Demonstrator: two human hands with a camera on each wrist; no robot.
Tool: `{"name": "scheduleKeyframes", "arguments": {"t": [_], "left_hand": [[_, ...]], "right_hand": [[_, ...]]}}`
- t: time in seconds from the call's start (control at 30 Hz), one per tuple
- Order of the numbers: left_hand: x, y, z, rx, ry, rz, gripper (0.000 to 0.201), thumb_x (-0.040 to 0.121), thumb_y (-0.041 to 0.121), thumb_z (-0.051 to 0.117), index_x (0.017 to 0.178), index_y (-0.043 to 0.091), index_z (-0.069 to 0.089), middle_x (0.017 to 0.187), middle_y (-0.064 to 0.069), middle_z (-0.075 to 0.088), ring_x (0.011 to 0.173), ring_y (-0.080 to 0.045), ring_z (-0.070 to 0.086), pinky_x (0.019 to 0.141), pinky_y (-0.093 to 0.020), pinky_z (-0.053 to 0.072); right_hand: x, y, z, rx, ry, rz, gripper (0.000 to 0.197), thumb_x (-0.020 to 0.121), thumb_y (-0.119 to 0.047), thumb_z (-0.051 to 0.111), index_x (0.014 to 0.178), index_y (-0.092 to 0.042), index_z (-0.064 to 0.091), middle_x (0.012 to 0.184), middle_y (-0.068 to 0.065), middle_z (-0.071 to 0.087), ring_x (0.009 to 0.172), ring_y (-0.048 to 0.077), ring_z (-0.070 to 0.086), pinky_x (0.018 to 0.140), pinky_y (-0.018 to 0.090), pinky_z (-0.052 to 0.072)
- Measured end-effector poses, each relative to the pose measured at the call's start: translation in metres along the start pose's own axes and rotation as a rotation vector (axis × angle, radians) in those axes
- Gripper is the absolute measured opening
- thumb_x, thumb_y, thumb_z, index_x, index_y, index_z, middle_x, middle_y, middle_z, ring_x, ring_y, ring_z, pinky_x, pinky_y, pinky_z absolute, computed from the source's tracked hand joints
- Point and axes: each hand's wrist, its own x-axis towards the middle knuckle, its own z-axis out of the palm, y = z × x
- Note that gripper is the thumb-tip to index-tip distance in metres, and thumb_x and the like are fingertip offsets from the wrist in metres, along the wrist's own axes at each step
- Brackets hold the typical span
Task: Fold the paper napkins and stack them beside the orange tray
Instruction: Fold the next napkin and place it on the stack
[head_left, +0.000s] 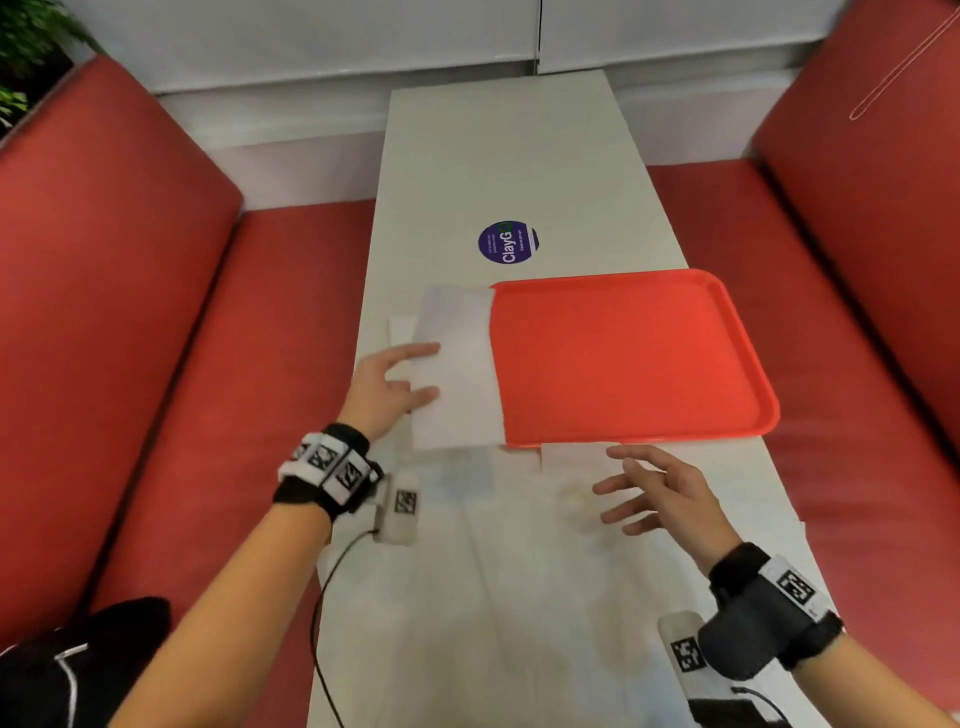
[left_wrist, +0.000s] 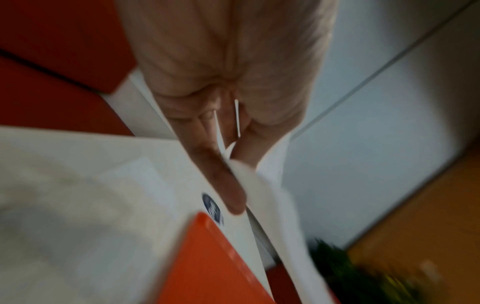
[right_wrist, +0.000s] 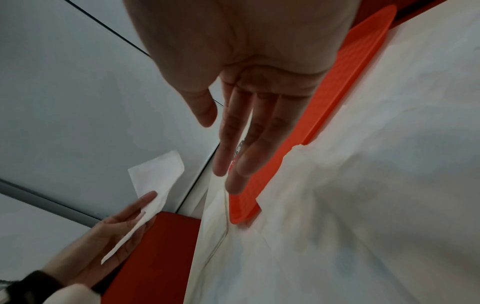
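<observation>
Right hand: fingers spread, holding nothing, above unfolded napkins. Left hand: pinching folded napkin beside orange tray. Risk: loose release skews the stack.

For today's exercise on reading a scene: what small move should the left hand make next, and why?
Probably lower the folded napkin, pinched in the left hand, onto the table beside the orange tray. It hangs over that spot, and the right hand hovers open and holds nothing.
</observation>
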Motion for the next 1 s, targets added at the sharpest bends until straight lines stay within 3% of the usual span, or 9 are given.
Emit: {"name": "scheduleKeyframes", "arguments": {"t": [0.1, 0.33, 0.4, 0.47, 0.57, 0.63, 0.73, 0.83, 1.0], "left_hand": [[0.043, -0.009, -0.027, 0.071, 0.008, -0.044, 0.053, 0.079, -0.008, 0.072, 0.126, 0.015, 0.064, 0.126, 0.0, 0.057, 0.071, 0.013, 0.064, 0.061, -0.005, 0.047], [0.096, -0.064, -0.035, 0.075, 0.027, -0.203, 0.053, 0.078, -0.005, 0.074, 0.116, 0.032, 0.067, 0.133, -0.001, 0.054, 0.106, -0.03, 0.064, 0.074, -0.026, 0.053], [0.103, -0.075, -0.028, 0.07, 0.025, -0.22, 0.053, 0.079, -0.007, 0.073, 0.119, 0.028, 0.067, 0.133, 0.0, 0.053, 0.109, -0.028, 0.063, 0.071, -0.022, 0.051], [0.105, -0.082, -0.023, 0.077, 0.033, -0.246, 0.054, 0.08, -0.01, 0.07, 0.124, 0.019, 0.065, 0.129, 0.0, 0.052, 0.106, -0.016, 0.06, 0.073, -0.02, 0.049], [0.108, -0.095, -0.022, 0.118, 0.047, -0.266, 0.052, 0.077, -0.01, 0.073, 0.123, 0.016, 0.066, 0.132, -0.004, 0.055, 0.126, -0.016, 0.048, 0.099, -0.032, 0.047], [0.107, -0.099, -0.024, 0.111, 0.059, -0.274, 0.051, 0.077, -0.009, 0.073, 0.121, 0.015, 0.067, 0.132, -0.007, 0.056, 0.124, -0.018, 0.05, 0.101, -0.033, 0.047], [0.107, -0.1, -0.028, 0.069, 0.062, -0.295, 0.049, 0.076, -0.011, 0.073, 0.119, 0.013, 0.068, 0.127, -0.009, 0.057, 0.113, -0.024, 0.058, 0.086, -0.029, 0.053], [0.105, -0.099, -0.033, 0.098, 0.076, -0.305, 0.045, 0.076, -0.006, 0.076, 0.115, 0.016, 0.069, 0.129, -0.013, 0.058, 0.111, -0.031, 0.061, 0.092, -0.041, 0.055], [0.076, -0.087, -0.033, 0.453, 0.157, -0.206, 0.033, 0.08, 0.014, 0.078, 0.111, 0.024, 0.07, 0.129, -0.01, 0.049, 0.116, -0.031, 0.051, 0.099, -0.041, 0.044]], "right_hand": [[0.004, -0.002, -0.003, -0.011, 0.025, 0.012, 0.022, 0.101, -0.023, 0.048, 0.116, -0.015, 0.061, 0.091, 0.012, 0.076, 0.073, 0.039, 0.071, 0.055, 0.033, 0.053], [0.015, -0.008, -0.017, -0.022, 0.11, 0.047, 0.022, 0.101, -0.024, 0.048, 0.111, -0.013, 0.063, 0.088, 0.014, 0.075, 0.068, 0.037, 0.07, 0.055, 0.034, 0.052], [0.017, -0.007, -0.02, -0.029, 0.134, 0.057, 0.022, 0.101, -0.025, 0.048, 0.11, -0.012, 0.064, 0.087, 0.014, 0.075, 0.066, 0.035, 0.07, 0.056, 0.034, 0.051], [0.019, -0.005, -0.022, -0.038, 0.145, 0.065, 0.022, 0.101, -0.025, 0.048, 0.109, -0.012, 0.064, 0.087, 0.014, 0.075, 0.065, 0.033, 0.069, 0.055, 0.033, 0.051], [0.02, -0.003, -0.022, -0.05, 0.143, 0.077, 0.022, 0.101, -0.025, 0.048, 0.108, -0.012, 0.064, 0.086, 0.014, 0.075, 0.064, 0.033, 0.069, 0.054, 0.032, 0.051], [0.02, -0.003, -0.021, -0.051, 0.138, 0.079, 0.022, 0.101, -0.024, 0.048, 0.108, -0.012, 0.064, 0.085, 0.014, 0.075, 0.063, 0.032, 0.069, 0.055, 0.033, 0.051], [0.021, -0.004, -0.02, -0.052, 0.132, 0.072, 0.022, 0.101, -0.024, 0.048, 0.107, -0.011, 0.064, 0.085, 0.015, 0.074, 0.063, 0.032, 0.068, 0.055, 0.033, 0.051], [0.02, -0.006, -0.021, -0.054, 0.129, 0.055, 0.022, 0.101, -0.024, 0.048, 0.107, -0.011, 0.064, 0.085, 0.015, 0.074, 0.063, 0.032, 0.068, 0.056, 0.033, 0.051], [0.012, -0.004, -0.026, -0.083, 0.141, 0.028, 0.021, 0.101, -0.023, 0.048, 0.104, -0.011, 0.065, 0.083, 0.016, 0.074, 0.062, 0.031, 0.068, 0.054, 0.033, 0.05]]}}
